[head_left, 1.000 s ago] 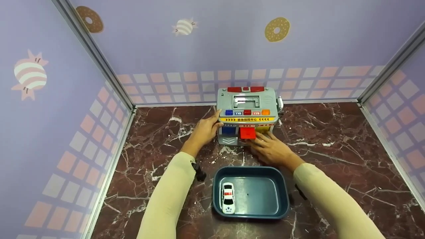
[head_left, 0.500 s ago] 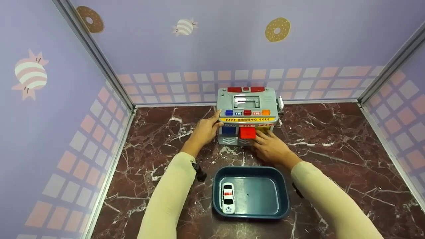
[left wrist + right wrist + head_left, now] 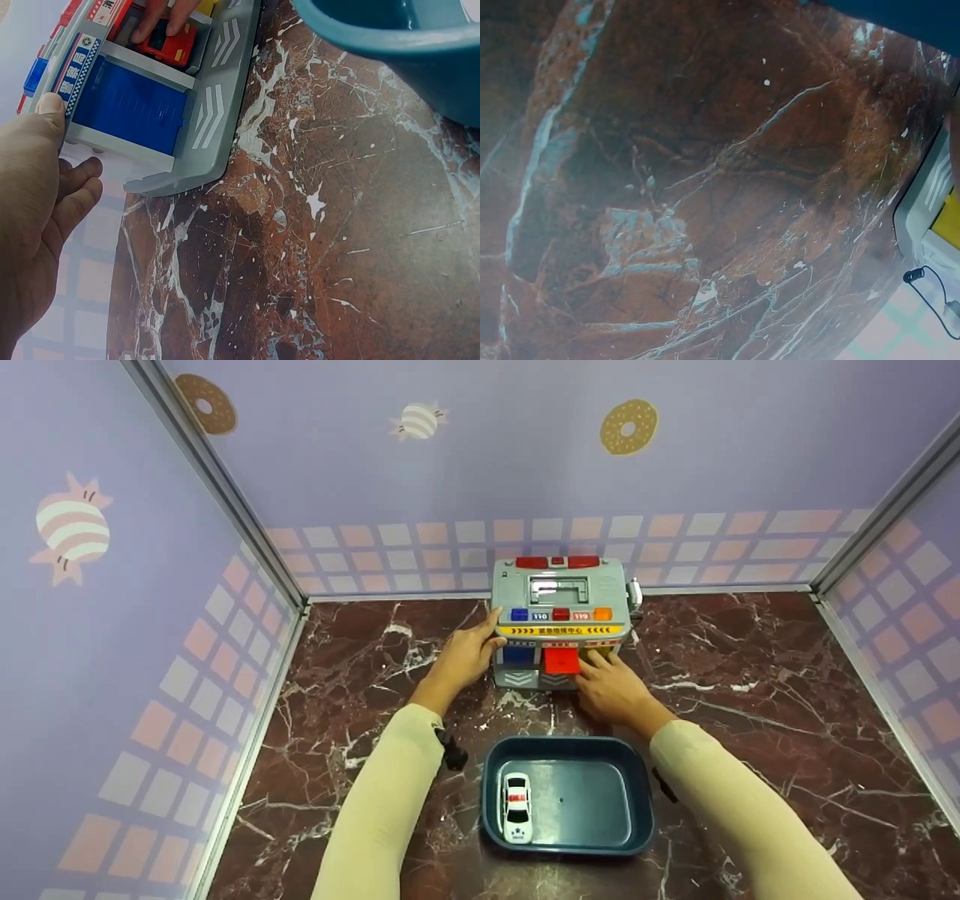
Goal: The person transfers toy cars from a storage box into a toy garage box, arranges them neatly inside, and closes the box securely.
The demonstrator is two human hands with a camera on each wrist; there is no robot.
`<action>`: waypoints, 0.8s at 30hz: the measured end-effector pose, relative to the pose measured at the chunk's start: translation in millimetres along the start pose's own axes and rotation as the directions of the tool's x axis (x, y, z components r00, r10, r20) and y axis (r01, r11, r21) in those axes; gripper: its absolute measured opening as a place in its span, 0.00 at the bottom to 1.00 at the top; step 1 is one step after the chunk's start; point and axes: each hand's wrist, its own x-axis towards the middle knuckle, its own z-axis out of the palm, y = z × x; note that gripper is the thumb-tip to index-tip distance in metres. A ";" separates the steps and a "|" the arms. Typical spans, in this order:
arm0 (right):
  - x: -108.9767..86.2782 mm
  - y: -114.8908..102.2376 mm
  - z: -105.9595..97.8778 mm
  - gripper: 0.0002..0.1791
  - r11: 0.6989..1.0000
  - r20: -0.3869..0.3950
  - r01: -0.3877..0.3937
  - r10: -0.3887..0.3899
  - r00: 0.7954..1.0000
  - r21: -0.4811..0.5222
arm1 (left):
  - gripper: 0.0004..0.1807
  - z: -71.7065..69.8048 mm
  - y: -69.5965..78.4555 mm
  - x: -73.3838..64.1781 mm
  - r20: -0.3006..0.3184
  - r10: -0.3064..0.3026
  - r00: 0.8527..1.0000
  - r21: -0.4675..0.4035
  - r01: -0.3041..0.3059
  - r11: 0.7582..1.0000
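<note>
My left hand [image 3: 466, 654] holds the left side of a grey toy garage [image 3: 611, 577], thumb on its front edge and fingers behind. The garage's middle red door [image 3: 561, 661] stands raised, while its blue door [image 3: 131, 105] is down. In the left wrist view a small red toy car [image 3: 174, 49] sits in the middle bay. My right hand [image 3: 616, 690] reaches in under the red door, two fingertips on the car. Other fingers of that hand lie against the yellow door [image 3: 949, 219]. A white toy police car [image 3: 517, 808] lies in a dark teal tray [image 3: 568, 849].
The tray stands on the marbled tabletop [image 3: 750, 750] between my forearms, in front of the garage. Purple patterned walls [image 3: 360, 472] close in the back and sides. A small white part [image 3: 635, 594] sticks out from the garage's right side.
My right hand has moved up and slightly right, closer in to the garage, uncovering more of the ramp's front. My left hand, the tray and the police car have stayed in place.
</note>
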 end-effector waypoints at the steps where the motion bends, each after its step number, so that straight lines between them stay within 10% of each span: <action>1: 0.2 -0.2 -0.9 0.15 1.000 0.015 -0.008 0.008 1.000 0.008 | 0.37 0.1 0.3 0.2 0.000 -0.002 1.000 -0.001 0.002 1.000; 18: -19.3 9.4 -10.7 0.29 0.992 -0.085 0.091 -0.084 0.993 0.083 | 0.36 -0.5 1.8 0.7 0.017 -0.008 1.000 0.011 0.008 1.000; 24: -29.4 14.1 -21.0 0.36 0.987 -0.004 0.084 -0.084 0.996 0.134 | 0.36 0.6 -0.2 1.1 0.021 -0.018 1.000 0.020 0.018 1.000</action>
